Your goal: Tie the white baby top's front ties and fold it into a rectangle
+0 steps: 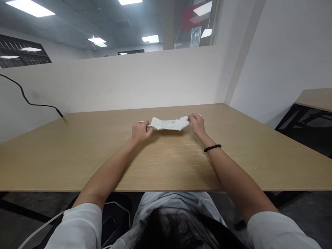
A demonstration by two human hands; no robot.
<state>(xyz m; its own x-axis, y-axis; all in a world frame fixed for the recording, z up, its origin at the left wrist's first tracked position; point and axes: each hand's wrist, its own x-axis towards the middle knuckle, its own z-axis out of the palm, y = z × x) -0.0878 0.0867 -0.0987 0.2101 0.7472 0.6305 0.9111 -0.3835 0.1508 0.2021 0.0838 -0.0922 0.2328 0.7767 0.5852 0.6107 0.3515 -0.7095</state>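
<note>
A white piece of cloth (169, 124) with small faint printed marks is stretched between my two hands, a little above the table. My left hand (140, 131) pinches its left end between thumb and fingers. At the opposite end, my right hand (197, 124) grips the cloth's upper right corner, fingers closed. The cloth sags slightly along its middle, and a shadow falls beneath it. A black beaded bracelet (212, 148) is around my right wrist.
The light wooden table (166, 166) ends at a low white partition (145, 79). A black cable (38, 104) hangs down to the table's far left corner. Another table (316, 98) stands at the right. A white cable (41, 228) runs below the near edge.
</note>
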